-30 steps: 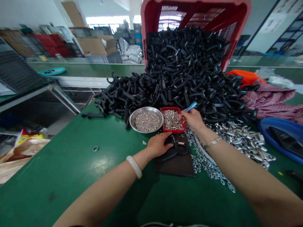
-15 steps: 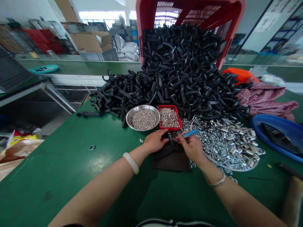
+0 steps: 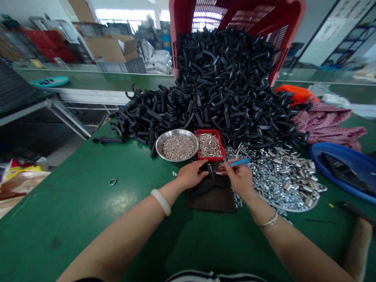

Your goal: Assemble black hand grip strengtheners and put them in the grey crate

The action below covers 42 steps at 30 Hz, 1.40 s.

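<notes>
My left hand (image 3: pixel 190 175) has its fingers closed on a curved black plastic handle (image 3: pixel 202 189), which lies over a dark flat pad (image 3: pixel 213 205). Opposite it, my right hand (image 3: pixel 241 181) grips a slim tool with a blue handle (image 3: pixel 240 162); the kind of tool does not show. A small metal spring (image 3: pixel 218 172) sits between the right fingertips and the upright end of the black handle. Whether the fingers pinch the spring cannot be made out. Just beyond the hands stand a metal bowl of small rings (image 3: pixel 177 159) and a red tray of small metal pins (image 3: pixel 210 159).
A large heap of black handles (image 3: pixel 188 105) spills from a tilted red crate (image 3: pixel 298 19). Loose rings and springs (image 3: pixel 282 176) are piled at the right, beside a blue basin (image 3: pixel 320 147). A hammer (image 3: pixel 357 213) lies at the right edge, a single ring (image 3: pixel 112 182) at the left.
The blue-handled tool has shifted slightly right and lies flatter in my right hand. More of the spring shows by the black handle. My left hand keeps its place on the handle.
</notes>
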{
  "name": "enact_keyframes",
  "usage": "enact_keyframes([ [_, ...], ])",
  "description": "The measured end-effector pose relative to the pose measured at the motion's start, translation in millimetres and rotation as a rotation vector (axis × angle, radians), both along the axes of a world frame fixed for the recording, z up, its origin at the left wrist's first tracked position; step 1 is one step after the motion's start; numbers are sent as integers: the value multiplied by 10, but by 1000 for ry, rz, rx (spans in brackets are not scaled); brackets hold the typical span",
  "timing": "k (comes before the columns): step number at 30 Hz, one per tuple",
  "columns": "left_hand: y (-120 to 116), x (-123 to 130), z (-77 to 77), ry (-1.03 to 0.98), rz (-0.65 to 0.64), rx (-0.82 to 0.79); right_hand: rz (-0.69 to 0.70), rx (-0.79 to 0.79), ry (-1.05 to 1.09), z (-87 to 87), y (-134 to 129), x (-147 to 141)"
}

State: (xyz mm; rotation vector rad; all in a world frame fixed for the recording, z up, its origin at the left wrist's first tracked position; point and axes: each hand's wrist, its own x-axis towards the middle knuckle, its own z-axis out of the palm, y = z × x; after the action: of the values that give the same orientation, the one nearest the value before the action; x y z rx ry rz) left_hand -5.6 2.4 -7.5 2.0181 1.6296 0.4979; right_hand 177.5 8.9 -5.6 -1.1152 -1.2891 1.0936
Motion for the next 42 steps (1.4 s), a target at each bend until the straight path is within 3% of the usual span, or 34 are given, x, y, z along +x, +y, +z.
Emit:
enact_keyframes([
  [4, -9, 8, -22, -19, 0, 4, -90, 227, -270, 182, 344, -93],
  [6, -54, 28, -12, -26, 21, 40, -132, 246, -557, 254, 611, -156],
  [9, -144, 17, 64, 7, 42, 204, -60, 183, -999, 306, 921, -210],
  [13, -97, -223, 273, 179, 151, 356, -2, 128, -1178, 386, 947, -273],
  [16, 134, -507, 402, 392, 360, 131, 90, 181, -1349, 491, 793, -473],
  [18, 300, -647, 435, 460, 385, -75, 229, 274, -1374, 531, 720, -710],
  [20, 410, -712, 431, 475, 355, -156, 344, 306, -1385, 520, 716, -987],
  [25, 412, -729, 367, 430, 369, -59, 396, 227, -1460, 363, 897, -1431],
  [33, 399, -796, 373, 396, 432, -33, 363, 265, -1409, 305, 886, -1281],
  [42, 302, -874, 410, 341, 476, 25, 359, 259, -1330, 297, 891, -1362],
])
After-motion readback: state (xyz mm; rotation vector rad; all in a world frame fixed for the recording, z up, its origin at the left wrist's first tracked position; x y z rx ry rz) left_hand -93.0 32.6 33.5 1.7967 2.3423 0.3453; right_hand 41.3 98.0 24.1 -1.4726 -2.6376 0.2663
